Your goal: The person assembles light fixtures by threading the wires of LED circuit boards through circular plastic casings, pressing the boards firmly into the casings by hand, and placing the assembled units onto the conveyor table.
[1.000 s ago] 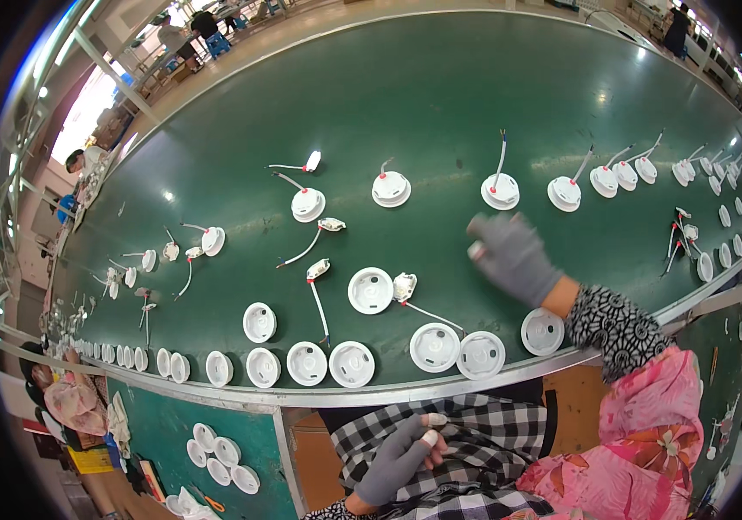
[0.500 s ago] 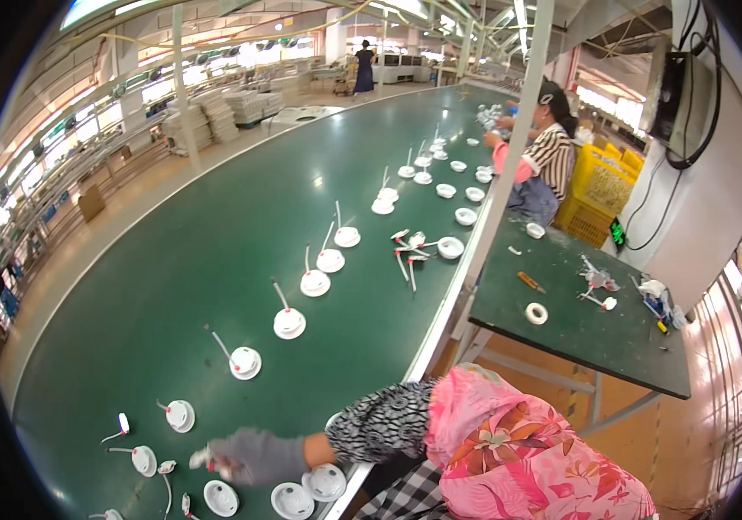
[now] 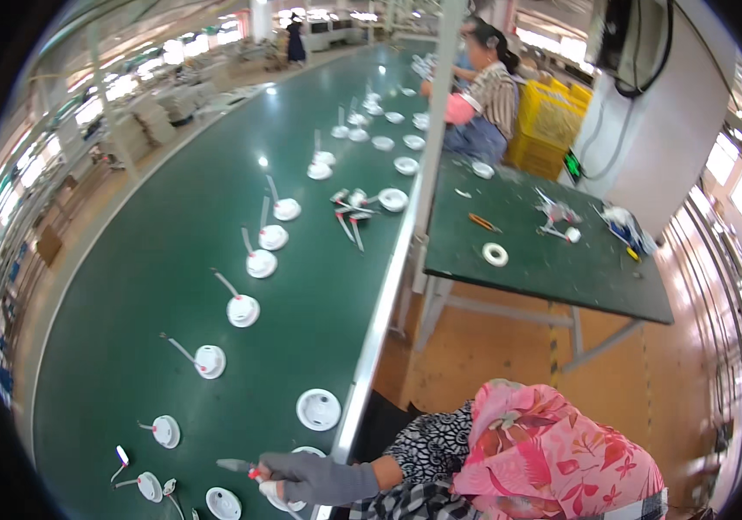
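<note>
My right hand (image 3: 310, 478), in a grey glove with bare fingertips, is closed around a small wired piece (image 3: 255, 473) with a red joint. A grey, blurred tip of it points left, and a white lead seems to hang below the fingers. Under the hand, a white round dish (image 3: 288, 504) is partly hidden. Beyond it a white round cup (image 3: 319, 409) lies by the metal edge. Left of the hand are another white dish (image 3: 223, 503) and a white base with a lead (image 3: 149, 487). My left hand is out of view.
A row of white bases with upright leads (image 3: 243, 310) runs along the green belt (image 3: 128, 329). Several red-jointed wired pieces (image 3: 353, 206) lie farther up. At right stands a green table (image 3: 553, 277) with a tape roll (image 3: 495, 254). A co-worker (image 3: 488, 95) sits beyond a post.
The view has turned right. My right hand has drawn back from the dishes at left toward the belt's metal edge, with the piece still in its fingers.
</note>
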The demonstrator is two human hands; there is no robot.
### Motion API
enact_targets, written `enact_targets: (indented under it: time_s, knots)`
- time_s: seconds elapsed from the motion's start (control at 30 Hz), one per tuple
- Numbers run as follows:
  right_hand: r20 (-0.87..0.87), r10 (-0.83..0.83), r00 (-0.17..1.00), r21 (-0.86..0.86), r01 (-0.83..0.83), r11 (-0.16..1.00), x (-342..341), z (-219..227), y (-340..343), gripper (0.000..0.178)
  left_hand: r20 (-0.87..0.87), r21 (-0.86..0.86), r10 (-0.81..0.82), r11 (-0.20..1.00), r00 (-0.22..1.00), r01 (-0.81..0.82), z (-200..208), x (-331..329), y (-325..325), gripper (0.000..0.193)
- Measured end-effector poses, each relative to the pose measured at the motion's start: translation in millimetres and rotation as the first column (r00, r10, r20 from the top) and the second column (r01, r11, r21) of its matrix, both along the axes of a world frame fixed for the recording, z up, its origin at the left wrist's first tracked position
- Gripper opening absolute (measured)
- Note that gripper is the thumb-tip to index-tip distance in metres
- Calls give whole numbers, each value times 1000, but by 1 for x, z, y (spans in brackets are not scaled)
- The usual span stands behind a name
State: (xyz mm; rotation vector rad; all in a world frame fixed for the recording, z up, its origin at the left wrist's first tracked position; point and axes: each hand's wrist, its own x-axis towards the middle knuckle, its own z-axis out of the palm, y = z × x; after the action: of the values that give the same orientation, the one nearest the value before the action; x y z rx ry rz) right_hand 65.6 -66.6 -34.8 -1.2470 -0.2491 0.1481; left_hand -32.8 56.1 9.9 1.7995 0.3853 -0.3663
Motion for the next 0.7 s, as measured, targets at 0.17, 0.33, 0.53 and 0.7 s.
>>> enact_targets:
  time_s: [0.17, 0.33, 0.53, 0.7]
  knots:
    - [90, 182, 979, -15, -181, 983, -14, 6, -24, 34, 79, -87, -59, 994, 995, 65, -8, 18, -46, 55]
    - [93, 151, 984, -184, -132, 974, -30, -2, -22, 41, 112, -146, -36, 988, 993, 52, -19, 14, -48, 55]
    - [-219, -299, 929, -99, 284, 954, -14, -3, -54, 17, 202, -189, 206, 967, 958, -168, -21, 8, -35, 55]
    - [76, 177, 981, -224, -156, 962, -41, -21, -34, 19, 164, -171, 241, 962, 957, -213, -29, -13, -17, 55]
